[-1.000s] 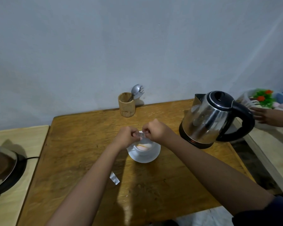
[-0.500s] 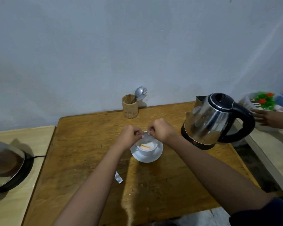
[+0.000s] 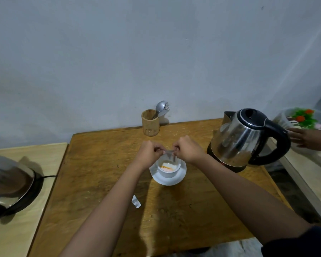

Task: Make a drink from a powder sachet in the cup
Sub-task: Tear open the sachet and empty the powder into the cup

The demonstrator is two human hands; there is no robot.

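A white cup (image 3: 167,170) stands on a white saucer (image 3: 176,179) in the middle of the wooden table (image 3: 104,164). White and orange powder lies inside the cup. Just above its rim, my left hand (image 3: 150,152) and my right hand (image 3: 188,149) each pinch one end of a small clear sachet (image 3: 169,154), which hangs between them over the cup. A torn-off strip of sachet (image 3: 136,201) lies on the table near my left forearm.
A steel electric kettle (image 3: 243,138) with a black handle stands at the right of the table. A wooden holder (image 3: 150,122) with a spoon and fork is at the back. A pan lid (image 3: 7,180) sits at left. Another person's hand (image 3: 304,139) reaches in at right by a plastic container (image 3: 283,119).
The camera view has shifted so everything sits lower and further right in frame. My hands stay together over the cup, still gripping the sachet. The other person's hand has barely moved.
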